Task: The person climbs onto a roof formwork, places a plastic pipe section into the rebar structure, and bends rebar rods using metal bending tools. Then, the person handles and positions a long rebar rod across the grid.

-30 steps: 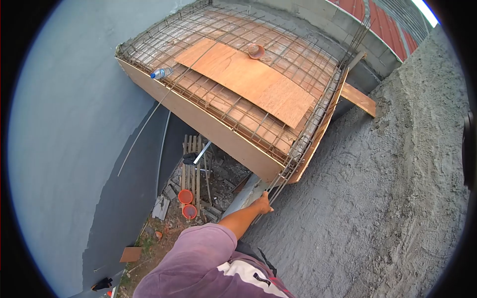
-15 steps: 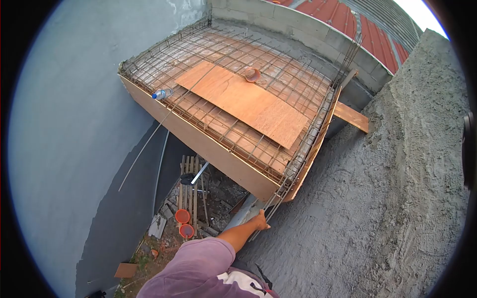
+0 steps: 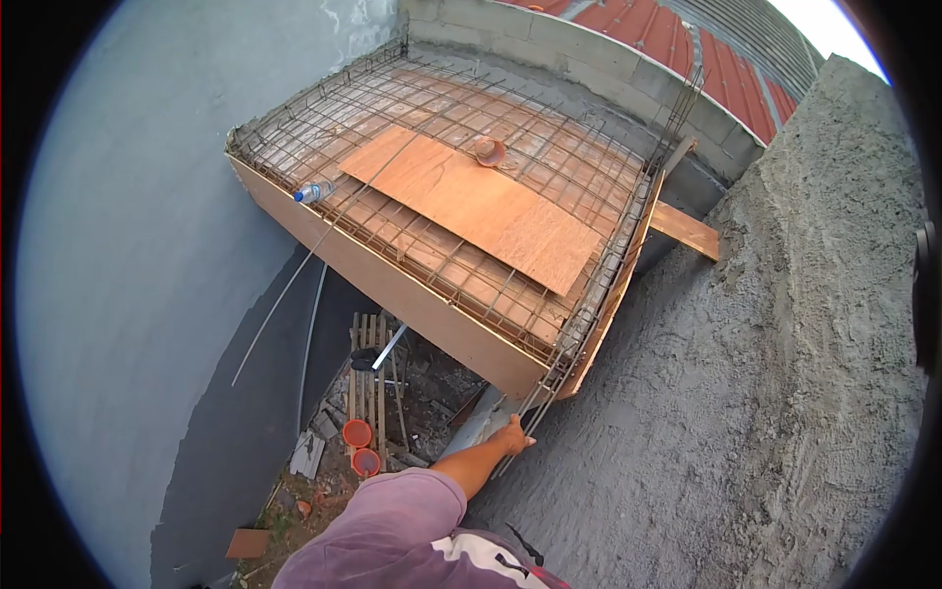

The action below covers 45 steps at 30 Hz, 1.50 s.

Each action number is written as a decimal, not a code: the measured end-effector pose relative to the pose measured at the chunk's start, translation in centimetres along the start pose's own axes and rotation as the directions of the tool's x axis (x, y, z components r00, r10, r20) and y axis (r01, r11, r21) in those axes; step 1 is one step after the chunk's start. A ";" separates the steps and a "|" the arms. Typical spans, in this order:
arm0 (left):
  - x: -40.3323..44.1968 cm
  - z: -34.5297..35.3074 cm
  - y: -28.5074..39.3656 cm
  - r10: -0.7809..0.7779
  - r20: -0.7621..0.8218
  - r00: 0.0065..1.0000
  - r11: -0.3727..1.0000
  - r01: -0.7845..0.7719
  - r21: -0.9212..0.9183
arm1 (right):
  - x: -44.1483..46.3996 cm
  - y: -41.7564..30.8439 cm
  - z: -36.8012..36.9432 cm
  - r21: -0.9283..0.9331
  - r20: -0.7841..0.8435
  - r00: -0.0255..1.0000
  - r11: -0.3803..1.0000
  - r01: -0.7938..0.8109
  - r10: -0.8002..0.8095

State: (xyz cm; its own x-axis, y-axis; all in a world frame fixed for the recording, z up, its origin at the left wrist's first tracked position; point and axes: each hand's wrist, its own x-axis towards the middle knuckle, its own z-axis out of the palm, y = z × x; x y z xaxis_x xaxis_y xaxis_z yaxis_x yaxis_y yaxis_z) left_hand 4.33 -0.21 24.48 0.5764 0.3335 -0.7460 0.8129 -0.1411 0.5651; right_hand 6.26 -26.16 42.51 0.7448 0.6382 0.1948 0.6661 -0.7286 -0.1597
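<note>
My left hand (image 3: 512, 437) is closed around thin steel rods (image 3: 535, 417) that stick out past the near corner of a plywood-sided slab form (image 3: 392, 280). Its fingers wrap over the rods, beside the rough grey wall. A grid of steel bars (image 3: 432, 240) covers the form. On the grid lie a loose plywood sheet (image 3: 481, 211), a small reddish-brown container (image 3: 489, 150) and a clear bottle with a blue cap (image 3: 314, 191). My right hand is out of view.
Rough cement wall (image 3: 746, 393) slopes along the right, with a short board (image 3: 684, 231) against it. Far below are two orange buckets (image 3: 357, 433), wooden slats (image 3: 371, 393) and rubble. A smooth grey wall (image 3: 128, 245) rises on the left. A long bent rod (image 3: 280, 299) hangs over the form's edge.
The view has tilted up, so the form and my left hand appear lower, and more of the red roof shows. My left hand has stayed on the rods.
</note>
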 end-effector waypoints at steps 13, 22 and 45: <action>0.9 1.1 -0.3 -0.042 -0.075 0.996 0.999 0.041 -0.011 | -6.4 1.5 -1.6 0.022 0.012 0.998 0.998 -0.062 0.062; 2.7 0.4 0.1 -0.110 0.044 0.993 0.988 0.105 0.116 | -6.3 2.6 -4.6 0.022 -0.012 0.993 0.993 -0.120 0.120; 2.9 0.9 -0.3 -0.077 0.005 0.997 0.994 0.076 0.078 | -4.1 4.8 -7.3 -0.001 -0.065 0.991 0.993 -0.116 0.115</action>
State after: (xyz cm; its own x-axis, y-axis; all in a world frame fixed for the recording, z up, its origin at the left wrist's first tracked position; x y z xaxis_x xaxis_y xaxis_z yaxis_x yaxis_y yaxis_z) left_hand 5.80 -0.05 21.81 0.5126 0.3386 -0.7891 0.8585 -0.1876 0.4772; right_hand 6.13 -34.05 48.02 0.8125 0.5322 0.2380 0.5754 -0.7979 -0.1799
